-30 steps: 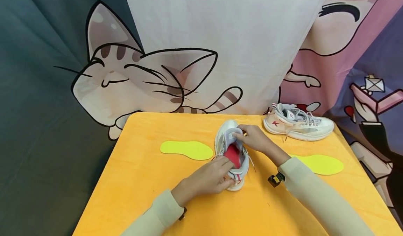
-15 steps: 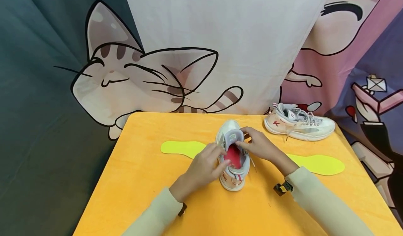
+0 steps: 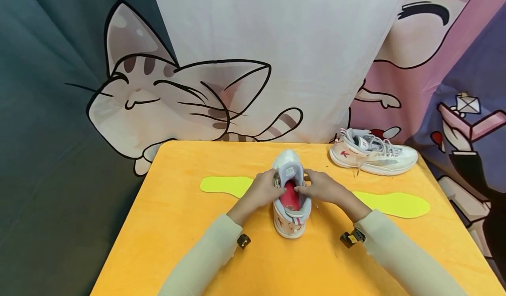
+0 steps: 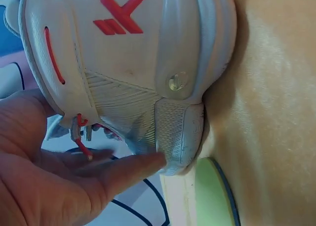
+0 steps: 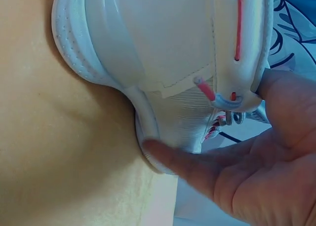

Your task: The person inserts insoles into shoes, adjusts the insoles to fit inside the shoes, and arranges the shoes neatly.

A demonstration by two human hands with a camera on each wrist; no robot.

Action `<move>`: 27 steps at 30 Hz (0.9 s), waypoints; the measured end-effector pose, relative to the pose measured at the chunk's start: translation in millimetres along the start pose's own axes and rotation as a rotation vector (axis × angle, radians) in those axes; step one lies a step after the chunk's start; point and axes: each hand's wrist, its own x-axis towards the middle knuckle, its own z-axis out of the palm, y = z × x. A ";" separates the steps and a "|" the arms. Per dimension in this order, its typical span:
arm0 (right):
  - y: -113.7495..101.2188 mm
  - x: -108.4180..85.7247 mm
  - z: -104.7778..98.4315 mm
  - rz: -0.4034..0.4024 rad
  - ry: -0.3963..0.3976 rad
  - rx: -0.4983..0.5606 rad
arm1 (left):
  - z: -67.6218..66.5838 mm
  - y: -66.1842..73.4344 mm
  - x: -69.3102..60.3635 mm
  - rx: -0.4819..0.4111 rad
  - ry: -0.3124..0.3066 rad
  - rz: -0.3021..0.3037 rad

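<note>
A white sneaker (image 3: 290,229) stands upright on the table, toe away from me, with a red insole (image 3: 290,198) visible inside. My left hand (image 3: 261,190) grips the left side of its opening, thumb tucked over the collar and fingers outside. On the other side my right hand (image 3: 323,188) holds the collar the same way. In the left wrist view, the sneaker's side (image 4: 123,58) bears a red logo, and a finger lies along the outside near the sole. The right wrist view has a loose lace tip by the collar (image 5: 237,88).
A yellow insole (image 3: 223,185) lies left of the sneaker, partly behind my left arm. Another yellow insole (image 3: 397,204) lies to the right, beside my right forearm. A second white sneaker (image 3: 373,154) stands on its sole at the table's back right, near the printed cloth (image 3: 316,59).
My left hand has come out of the shoe's opening and moved up to its left collar. My right hand has shifted slightly down from the tongue onto the right collar.
</note>
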 end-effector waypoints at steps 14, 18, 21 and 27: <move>21.0 -2.9 -2.0 -0.134 0.003 0.088 | -10.3 -11.4 3.3 -0.148 -0.079 0.044; 27.2 -3.8 -2.8 -0.165 -0.018 0.108 | -10.9 -17.3 3.5 -0.154 -0.096 0.080; 31.2 -3.4 -2.9 -0.219 -0.034 0.107 | -12.2 -20.9 2.7 -0.144 -0.103 0.086; 37.5 -1.9 -1.1 -0.281 -0.040 0.117 | -15.0 -25.5 1.3 -0.115 -0.112 0.100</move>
